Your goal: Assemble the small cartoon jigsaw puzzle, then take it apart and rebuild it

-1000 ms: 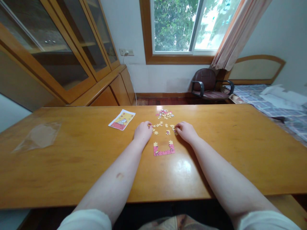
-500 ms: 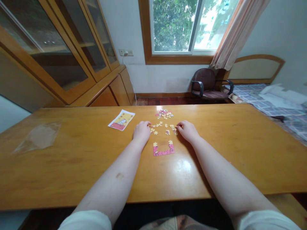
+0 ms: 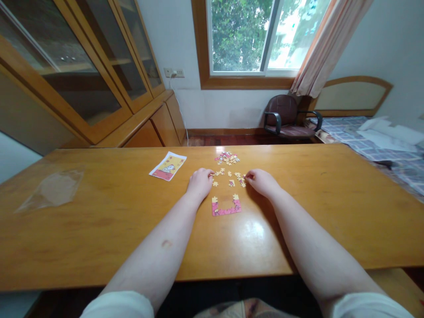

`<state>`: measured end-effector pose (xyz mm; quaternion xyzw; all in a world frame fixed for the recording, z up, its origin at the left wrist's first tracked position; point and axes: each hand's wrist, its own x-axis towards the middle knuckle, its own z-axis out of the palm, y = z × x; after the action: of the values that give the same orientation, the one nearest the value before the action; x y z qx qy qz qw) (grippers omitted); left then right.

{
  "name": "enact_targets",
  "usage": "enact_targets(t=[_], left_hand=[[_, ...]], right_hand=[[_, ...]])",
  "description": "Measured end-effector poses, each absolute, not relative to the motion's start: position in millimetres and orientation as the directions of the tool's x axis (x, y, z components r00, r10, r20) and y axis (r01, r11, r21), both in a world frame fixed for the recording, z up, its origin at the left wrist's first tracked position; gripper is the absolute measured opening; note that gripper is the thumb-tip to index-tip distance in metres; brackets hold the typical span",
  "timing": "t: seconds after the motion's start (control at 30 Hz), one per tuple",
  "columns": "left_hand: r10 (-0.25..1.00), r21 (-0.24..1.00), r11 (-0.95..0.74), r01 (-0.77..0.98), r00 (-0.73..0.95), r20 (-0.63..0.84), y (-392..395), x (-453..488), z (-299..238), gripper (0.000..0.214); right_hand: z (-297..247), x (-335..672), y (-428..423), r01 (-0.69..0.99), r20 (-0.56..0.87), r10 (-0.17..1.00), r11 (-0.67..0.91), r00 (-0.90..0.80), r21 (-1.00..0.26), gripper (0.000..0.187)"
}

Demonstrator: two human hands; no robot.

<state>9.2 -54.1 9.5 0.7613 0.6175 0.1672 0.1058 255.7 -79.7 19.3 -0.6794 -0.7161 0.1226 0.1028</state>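
Note:
On the wooden table lies a partly joined pink and yellow puzzle border, U-shaped. Loose puzzle pieces are scattered just beyond it, with a small heap farther back. My left hand rests knuckles up at the left of the loose pieces, its fingers curled with the fingertips on a piece. My right hand sits at their right, its fingers pinched on a small piece at its tip.
A picture card lies to the left of the pieces. A clear plastic bag lies at the far left of the table. Behind the table are a dark office chair, wooden cabinets and a bed.
Both hands have shifted slightly toward me and to the right among the loose pieces. The joined border has not moved.

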Motion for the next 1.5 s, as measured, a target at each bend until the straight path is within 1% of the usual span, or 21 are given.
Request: enact_targets(t=[0.07,0.17,0.3,0.37,0.43,0.53,0.6,0.7,0.83,0.93,1.17,1.27,1.37,1.5], left_hand=[[0.969,0.379,-0.243,0.893,0.206,0.135,-54.7,10.0,10.1,0.028],[0.949,0.391,-0.315,0.865,0.278,0.149,-56.9,13.0,10.9,0.027],[0.919,0.387,-0.394,0.833,0.356,0.171,-60.7,18.0,10.4,0.025],[0.901,0.387,-0.434,0.813,0.39,0.191,-61.8,19.4,9.2,0.025],[0.883,0.386,-0.47,0.794,0.42,0.209,-62.3,20.0,8.1,0.025],[0.861,0.384,-0.508,0.771,0.467,0.201,-63.6,20.7,8.3,0.025],[0.843,0.38,-0.536,0.754,0.505,0.186,-65.5,21.7,10.3,0.025],[0.808,0.369,-0.581,0.725,0.569,0.153,-69.6,23.8,13.8,0.025],[0.774,0.342,-0.619,0.707,0.623,0.113,-73.5,26.0,14.2,0.028],[0.767,0.32,-0.629,0.709,0.633,0.105,-74.0,26.8,11.4,0.03],[0.781,0.326,-0.604,0.728,0.622,0.058,-74.5,27.8,9.5,0.033],[0.779,0.322,-0.608,0.726,0.623,0.067,-75.3,28.0,9.7,0.033],[0.778,0.32,-0.613,0.722,0.621,0.089,-75.2,28.1,9.1,0.035],[0.792,0.319,-0.597,0.736,0.605,0.088,-73.9,27.8,7.5,0.036]], right_hand=[[20.8,251.4,-82.8,0.953,-0.034,0.998,0.039,-0.052,-0.299,0.024],[22.4,244.4,-86.8,0.97,-0.055,0.998,0.028,-0.042,-0.243,0.028],[23.2,239.3,-89.2,0.973,-0.094,0.984,0.134,-0.154,-0.188,0.017],[22.8,238.7,-89.9,0.956,-0.106,0.967,0.207,-0.232,-0.211,0.015],[22.0,238.4,-90.6,0.925,-0.096,0.947,0.272,-0.306,-0.266,0.017],[21.0,238.1,-91.4,0.885,-0.078,0.927,0.323,-0.367,-0.334,0.019],[20.9,238.4,-91.3,0.891,-0.077,0.934,0.305,-0.349,-0.336,0.018],[21.4,239.6,-90.0,0.916,-0.091,0.947,0.27,-0.309,-0.298,0.019],[22.3,240.0,-88.7,0.919,-0.111,0.936,0.298,-0.335,-0.258,0.014],[21.9,238.4,-88.9,0.925,-0.11,0.939,0.293,-0.327,-0.243,0.014],[19.0,235.9,-89.5,0.929,-0.107,0.951,0.251,-0.289,-0.273,0.014],[18.3,236.6,-89.5,0.926,-0.127,0.953,0.225,-0.273,-0.303,0.01],[17.7,236.2,-89.8,0.917,-0.109,0.959,0.21,-0.26,-0.339,0.01],[18.3,232.7,-91.6,0.919,-0.087,0.967,0.197,-0.24,-0.342,0.009]])
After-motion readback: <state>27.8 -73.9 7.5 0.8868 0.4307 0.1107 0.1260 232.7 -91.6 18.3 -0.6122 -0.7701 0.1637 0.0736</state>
